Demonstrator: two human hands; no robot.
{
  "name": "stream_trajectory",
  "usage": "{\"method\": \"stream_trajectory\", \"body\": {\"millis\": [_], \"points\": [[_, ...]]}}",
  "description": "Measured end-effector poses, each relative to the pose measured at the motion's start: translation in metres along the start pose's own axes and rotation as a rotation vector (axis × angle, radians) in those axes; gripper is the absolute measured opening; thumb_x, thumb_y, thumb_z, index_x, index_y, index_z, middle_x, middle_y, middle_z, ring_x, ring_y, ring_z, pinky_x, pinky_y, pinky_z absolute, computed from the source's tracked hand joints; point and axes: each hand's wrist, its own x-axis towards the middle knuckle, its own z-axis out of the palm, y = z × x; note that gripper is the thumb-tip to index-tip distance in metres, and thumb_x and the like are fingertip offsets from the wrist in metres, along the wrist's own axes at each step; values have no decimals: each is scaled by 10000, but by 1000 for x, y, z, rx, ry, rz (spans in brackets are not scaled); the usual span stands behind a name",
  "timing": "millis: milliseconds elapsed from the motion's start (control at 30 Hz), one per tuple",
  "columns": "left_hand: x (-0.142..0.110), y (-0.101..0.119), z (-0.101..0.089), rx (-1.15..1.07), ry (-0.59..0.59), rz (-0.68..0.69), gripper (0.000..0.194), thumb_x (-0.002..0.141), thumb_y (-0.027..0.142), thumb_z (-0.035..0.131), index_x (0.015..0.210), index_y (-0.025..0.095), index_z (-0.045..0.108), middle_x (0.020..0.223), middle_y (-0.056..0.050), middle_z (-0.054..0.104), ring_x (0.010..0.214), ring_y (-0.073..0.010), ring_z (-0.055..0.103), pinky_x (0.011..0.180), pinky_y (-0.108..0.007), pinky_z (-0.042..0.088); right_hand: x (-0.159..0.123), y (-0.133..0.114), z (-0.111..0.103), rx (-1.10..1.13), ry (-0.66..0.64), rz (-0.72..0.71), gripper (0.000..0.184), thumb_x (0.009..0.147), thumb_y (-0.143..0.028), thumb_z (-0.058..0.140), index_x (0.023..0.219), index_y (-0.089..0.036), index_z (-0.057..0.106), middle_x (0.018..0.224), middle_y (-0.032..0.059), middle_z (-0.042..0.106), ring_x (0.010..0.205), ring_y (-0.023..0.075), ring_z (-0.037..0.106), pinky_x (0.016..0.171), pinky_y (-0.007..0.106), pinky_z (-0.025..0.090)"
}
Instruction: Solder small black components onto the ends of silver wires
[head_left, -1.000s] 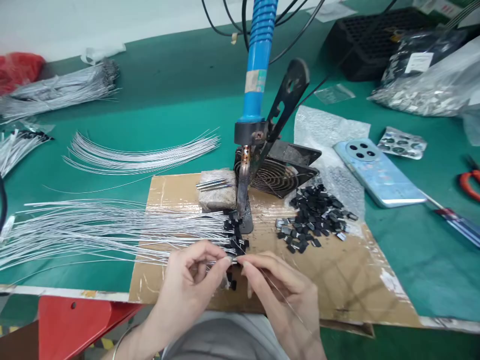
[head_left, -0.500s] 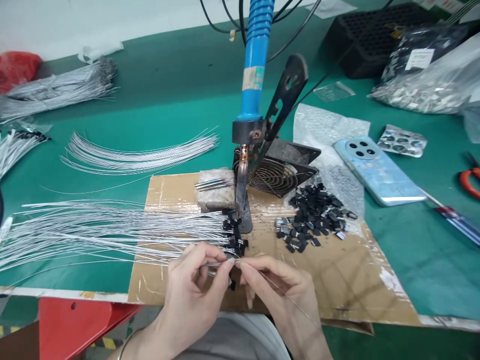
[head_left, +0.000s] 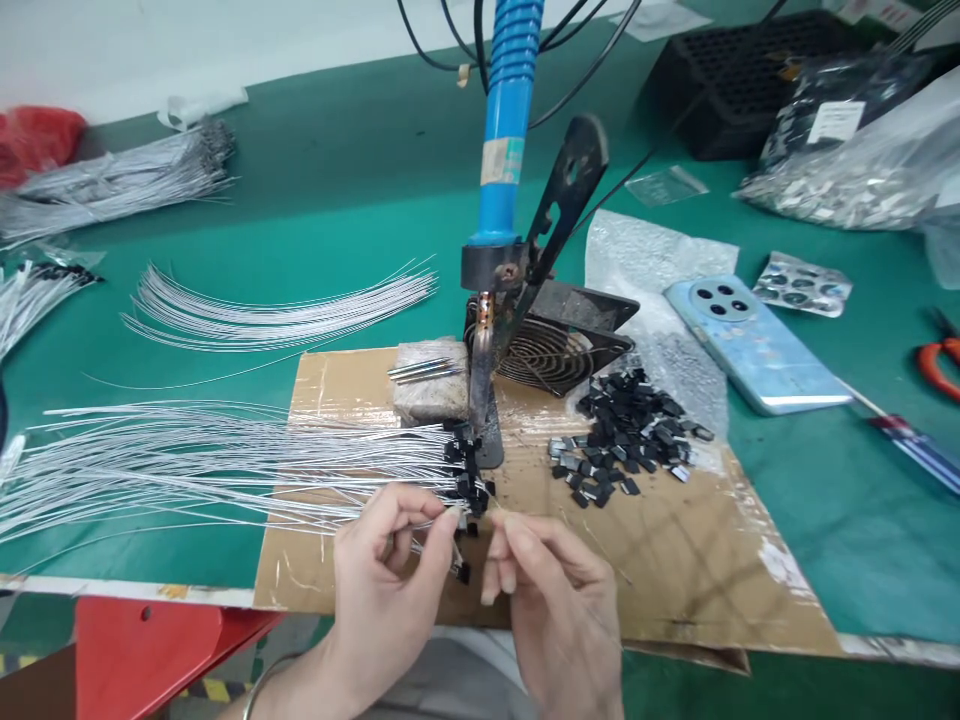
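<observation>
My left hand [head_left: 394,585] is closed in a pinch beside the black connector ends [head_left: 466,470] of the white wires [head_left: 225,455]. What sits between its fingertips is too small to make out. My right hand [head_left: 559,600] pinches a thin wire [head_left: 493,503], whose short end pokes out toward the connectors. Its other end shows past the right side of that hand. Above the hands, a soldering iron [head_left: 510,130] with a blue handle points down in a black metal stand [head_left: 566,190].
A pile of black connectors [head_left: 637,430] lies on the cardboard [head_left: 675,560]. Behind the iron is a fan [head_left: 551,350], with a phone [head_left: 757,340] further right. More white wires [head_left: 285,310] lie at the left. Orange-handled pliers [head_left: 937,365] are at the right edge.
My hands have come apart at the fingertips. The right hand has shifted slightly right with the thin wire, and the left slightly left.
</observation>
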Motion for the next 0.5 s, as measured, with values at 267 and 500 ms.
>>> {"method": "stream_trajectory", "body": {"millis": [267, 500], "points": [[13, 13, -7, -91, -59, -101, 101, 854, 244, 666, 780, 176, 671, 657, -13, 655, 516, -101, 491, 442, -193, 343, 12, -14, -20, -88, -46, -66, 401, 992, -430, 506, 933, -189, 822, 769, 82, 744, 611, 173, 675, 571, 313, 600], [11, 14, -7, -175, -142, -80, 147, 897, 258, 648, 778, 171, 655, 627, 2, 617, 500, -88, 447, 440, -197, 306, 11, -10, -13, -339, -235, -86, 170, 937, -279, 650, 982, -255, 812, 760, 15, 686, 610, 126, 637, 580, 241, 515]]}}
